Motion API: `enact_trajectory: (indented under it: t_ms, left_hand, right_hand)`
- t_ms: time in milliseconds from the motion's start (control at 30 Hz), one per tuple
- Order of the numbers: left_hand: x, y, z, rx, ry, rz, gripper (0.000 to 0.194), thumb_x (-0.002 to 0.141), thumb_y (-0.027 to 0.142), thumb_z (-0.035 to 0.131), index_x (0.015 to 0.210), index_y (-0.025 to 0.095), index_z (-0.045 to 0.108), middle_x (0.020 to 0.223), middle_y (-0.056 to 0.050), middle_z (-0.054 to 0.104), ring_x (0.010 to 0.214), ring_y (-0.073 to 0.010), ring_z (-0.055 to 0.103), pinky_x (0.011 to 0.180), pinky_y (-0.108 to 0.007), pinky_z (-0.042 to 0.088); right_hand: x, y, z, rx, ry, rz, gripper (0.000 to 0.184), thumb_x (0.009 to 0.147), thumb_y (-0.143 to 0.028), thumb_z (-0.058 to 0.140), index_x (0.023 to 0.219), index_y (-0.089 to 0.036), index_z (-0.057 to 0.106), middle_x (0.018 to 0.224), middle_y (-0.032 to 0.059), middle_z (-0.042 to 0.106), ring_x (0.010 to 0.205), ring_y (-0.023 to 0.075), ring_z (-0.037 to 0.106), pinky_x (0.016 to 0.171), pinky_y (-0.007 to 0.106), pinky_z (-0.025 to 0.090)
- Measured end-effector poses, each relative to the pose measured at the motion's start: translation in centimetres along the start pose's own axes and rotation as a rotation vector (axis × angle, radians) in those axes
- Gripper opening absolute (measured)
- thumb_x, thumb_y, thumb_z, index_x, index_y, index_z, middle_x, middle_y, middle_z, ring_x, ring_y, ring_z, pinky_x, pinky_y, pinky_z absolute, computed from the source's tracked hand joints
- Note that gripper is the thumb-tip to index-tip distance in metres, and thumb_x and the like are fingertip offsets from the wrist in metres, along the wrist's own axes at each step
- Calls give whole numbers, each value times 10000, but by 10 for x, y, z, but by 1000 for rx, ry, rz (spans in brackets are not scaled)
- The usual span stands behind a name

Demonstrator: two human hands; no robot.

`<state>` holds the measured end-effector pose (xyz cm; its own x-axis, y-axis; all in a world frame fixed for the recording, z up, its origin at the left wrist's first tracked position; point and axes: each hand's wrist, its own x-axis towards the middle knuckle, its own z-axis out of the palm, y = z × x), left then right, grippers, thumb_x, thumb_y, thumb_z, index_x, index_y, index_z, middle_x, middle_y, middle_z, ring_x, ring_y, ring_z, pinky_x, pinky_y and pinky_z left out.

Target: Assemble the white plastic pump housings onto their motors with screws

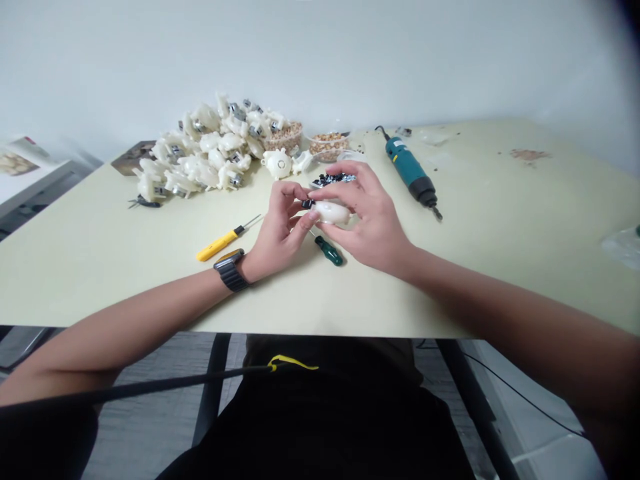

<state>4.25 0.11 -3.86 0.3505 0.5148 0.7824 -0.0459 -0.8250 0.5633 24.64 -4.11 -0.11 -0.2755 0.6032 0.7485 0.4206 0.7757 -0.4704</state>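
Between my two hands is a rounded white plastic casing [333,213], held just above the table. A small black part [308,204] sits at its left end, under my fingertips. My left hand [287,223], with a watch on the wrist, pinches that left end with thumb and fingers. From the right, the fingers of my right hand [373,220] close round the casing, the index finger reaching to the black part. Whether the black part is fixed to the casing I cannot tell. Below the hands lies a green-handled screwdriver [329,251], its shaft partly hidden.
A heap of white plastic casings [200,157] fills the back left. Tubs of small brass-coloured parts [329,143] and a pile of black and silver pieces [334,179] stand behind my hands. A yellow screwdriver [220,245], small cutters [146,202] and a teal electric screwdriver [411,172] lie on the table [475,280].
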Motion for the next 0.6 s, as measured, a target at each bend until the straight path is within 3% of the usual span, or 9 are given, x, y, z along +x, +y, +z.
enact_trajectory:
  t_ms: [467,600]
  left_hand:
    - [0,-1,2,-52,-23,-1,259,1095,381,616,1284,312,454,1185,-37,503,961,-123,611,760,-232,595]
    - [1,5,-1,-86,-48,-39,218,1120,444,550,1262,300,471,1201,-42,531,962,-129,625,864,-301,649]
  right_hand:
    - [0,-1,3,-17,21,7,300,931,-255,790,1223,-318,760,1413,95,582,1368,334,600,1094,552,607]
    - [0,-1,3,7,28,0,318,918,-215,780,1221,-312,765,1401,91,577,1379,326,595,1103,545,599]
